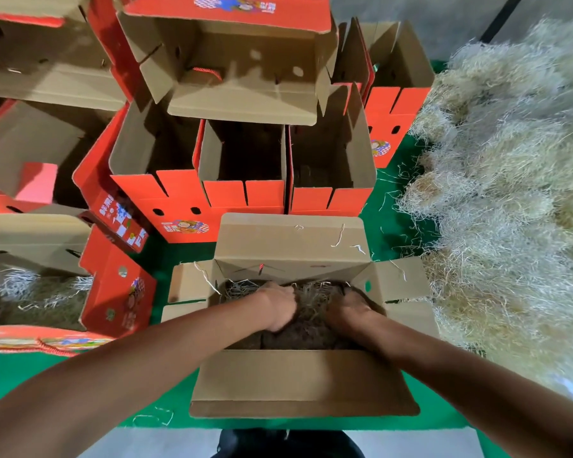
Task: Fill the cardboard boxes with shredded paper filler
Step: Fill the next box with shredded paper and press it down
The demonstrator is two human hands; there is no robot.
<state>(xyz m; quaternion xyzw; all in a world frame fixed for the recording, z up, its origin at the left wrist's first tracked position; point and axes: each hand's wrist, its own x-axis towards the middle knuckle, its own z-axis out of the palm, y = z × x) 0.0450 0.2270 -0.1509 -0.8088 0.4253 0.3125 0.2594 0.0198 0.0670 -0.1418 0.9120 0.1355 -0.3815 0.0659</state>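
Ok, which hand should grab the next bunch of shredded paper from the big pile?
Right hand, probably. The pile of shredded paper lies on the right side of the open box; the left hand would have to cross over.

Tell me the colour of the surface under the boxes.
Green. The surface shows best in the head view, between the boxes and the shredded paper pile.

green table (391,200), cardboard boxes (245,180), shredded paper (510,180)

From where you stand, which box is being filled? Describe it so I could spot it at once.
Start at the big pile of shredded paper on the right. Just left of it, nearest the person, sits the open box. Unlike the upright orange boxes behind, its flaps are spread and both hands are inside.
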